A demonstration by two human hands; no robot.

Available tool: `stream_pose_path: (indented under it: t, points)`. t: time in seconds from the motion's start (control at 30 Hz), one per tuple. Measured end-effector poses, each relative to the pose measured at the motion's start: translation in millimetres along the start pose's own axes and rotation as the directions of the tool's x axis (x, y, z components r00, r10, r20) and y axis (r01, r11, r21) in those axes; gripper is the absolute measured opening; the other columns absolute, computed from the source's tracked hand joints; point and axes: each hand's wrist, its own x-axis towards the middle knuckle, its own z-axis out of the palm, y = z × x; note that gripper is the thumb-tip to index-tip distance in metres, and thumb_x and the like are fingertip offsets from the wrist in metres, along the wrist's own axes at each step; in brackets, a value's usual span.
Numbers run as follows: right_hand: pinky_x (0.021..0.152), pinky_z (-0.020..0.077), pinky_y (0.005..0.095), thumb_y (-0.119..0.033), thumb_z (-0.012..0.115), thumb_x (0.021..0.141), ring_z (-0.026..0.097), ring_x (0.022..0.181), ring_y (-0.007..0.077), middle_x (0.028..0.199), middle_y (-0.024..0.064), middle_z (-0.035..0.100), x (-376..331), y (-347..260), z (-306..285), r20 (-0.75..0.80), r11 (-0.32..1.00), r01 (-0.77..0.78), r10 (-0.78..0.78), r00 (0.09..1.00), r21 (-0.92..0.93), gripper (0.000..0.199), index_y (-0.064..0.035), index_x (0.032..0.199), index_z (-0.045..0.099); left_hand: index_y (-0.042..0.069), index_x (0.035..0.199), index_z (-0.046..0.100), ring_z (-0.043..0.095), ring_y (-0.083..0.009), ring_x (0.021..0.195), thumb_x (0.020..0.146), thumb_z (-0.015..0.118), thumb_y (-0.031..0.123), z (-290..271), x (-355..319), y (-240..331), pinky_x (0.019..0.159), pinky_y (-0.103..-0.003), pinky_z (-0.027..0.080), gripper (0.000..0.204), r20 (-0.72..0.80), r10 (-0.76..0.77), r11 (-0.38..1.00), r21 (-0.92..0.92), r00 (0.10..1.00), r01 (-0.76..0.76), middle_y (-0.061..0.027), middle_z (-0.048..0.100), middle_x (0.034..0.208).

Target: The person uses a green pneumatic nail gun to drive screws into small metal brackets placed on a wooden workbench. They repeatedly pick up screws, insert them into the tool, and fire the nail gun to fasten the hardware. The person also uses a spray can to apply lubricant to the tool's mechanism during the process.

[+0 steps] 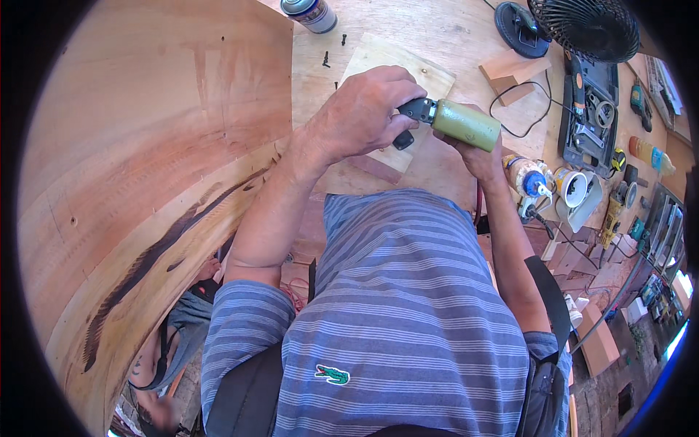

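Observation:
In front of my chest, over the workbench, I hold a tool with a green cylindrical body (466,125) and a black end (417,110). My left hand (371,109) is closed about the black end, its fingers hiding much of it. A black knob-like part (403,140) shows just below those fingers. From beneath, my right hand (480,159) grips the green body, and most of its fingers are out of sight. Under the tool lies a pale square board (378,62). Several black screws (326,59) are scattered beside the board's left edge.
A tall curved wooden panel (160,109) stands at left. A spray can (312,14), a black fan (586,25), wood blocks (513,73), an open tool case (591,116), a glue bottle (528,178) and a white cup (574,188) surround the work. Another person's limb (145,364) shows lower left.

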Motion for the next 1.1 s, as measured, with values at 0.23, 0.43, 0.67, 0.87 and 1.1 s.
stream_pose_path:
  t: [0.23, 0.43, 0.67, 0.87, 1.1]
  points:
    - [0.083, 0.0548, 0.0295, 0.003, 0.084, 0.072, 0.068, 0.093, 0.0148, 0.101, 0.0072, 0.072, 0.5, 1.6, 0.6, -0.003, 1.0, -0.01, 0.01, 1.0, 0.005, 0.044, -0.0006, 0.113, 0.067, 0.0, 0.109, 0.067, 0.066, -0.0321, 0.094, 0.072, 0.076, 0.002, 2.7, 4.2, 4.8, 0.083, -0.038, 0.055, 0.039, 0.018, -0.02, 1.0, 0.018, 1.0, 0.02, -0.0144, 0.066, 0.101]
    - [0.083, 0.0552, 0.0293, 0.005, 0.083, 0.073, 0.068, 0.093, 0.0143, 0.101, 0.0072, 0.072, 0.4, 0.2, 0.1, 0.003, 1.0, 0.018, -0.018, 1.0, 0.024, 0.043, 0.0, 0.113, 0.067, 0.0, 0.107, 0.065, 0.064, -0.0328, 0.091, 0.071, 0.073, 0.004, 6.3, 6.5, 4.2, 0.082, -0.039, 0.054, 0.037, 0.018, -0.017, 1.0, 0.022, 1.0, 0.017, -0.014, 0.064, 0.096]
    - [0.081, 0.0552, 0.0291, 0.006, 0.082, 0.073, 0.068, 0.091, 0.0145, 0.101, 0.0073, 0.071, 2.3, 2.3, -1.1, 0.02, 0.999, 0.037, -0.037, 0.999, 0.028, 0.042, 0.0001, 0.112, 0.067, 0.0, 0.107, 0.065, 0.064, -0.0329, 0.092, 0.071, 0.073, 0.006, 8.0, 5.7, 1.8, 0.082, -0.039, 0.054, 0.037, 0.006, -0.023, 1.0, 0.006, 1.0, 0.023, -0.0139, 0.064, 0.095]
    - [0.081, 0.0548, 0.0295, 0.005, 0.082, 0.073, 0.068, 0.091, 0.0148, 0.099, 0.0067, 0.071, 1.7, -3.8, 1.0, 0.028, 0.999, 0.043, -0.043, 0.999, -0.003, 0.039, -0.0007, 0.109, 0.068, 0.0, 0.111, 0.064, 0.063, -0.0336, 0.094, 0.069, 0.078, 0.01, 9.0, -0.1, 3.3, 0.083, -0.039, 0.053, 0.045, 0.011, -0.054, 0.998, -0.037, 0.998, 0.054, -0.0143, 0.063, 0.097]
    - [0.086, 0.0547, 0.0312, 0.004, 0.08, 0.076, 0.068, 0.093, 0.0158, 0.102, 0.0076, 0.072, -6.1, 6.6, -4.1, -0.003, 0.998, 0.031, -0.031, 1.0, 0.063, 0.04, -0.0014, 0.113, 0.066, 0.003, 0.128, 0.06, 0.062, -0.0309, 0.109, 0.068, 0.087, 0.02, -4.7, -14.3, 11.3, 0.092, -0.039, 0.051, 0.068, -0.109, -0.163, 0.969, -0.203, 0.981, 0.139, -0.0155, 0.063, 0.118]
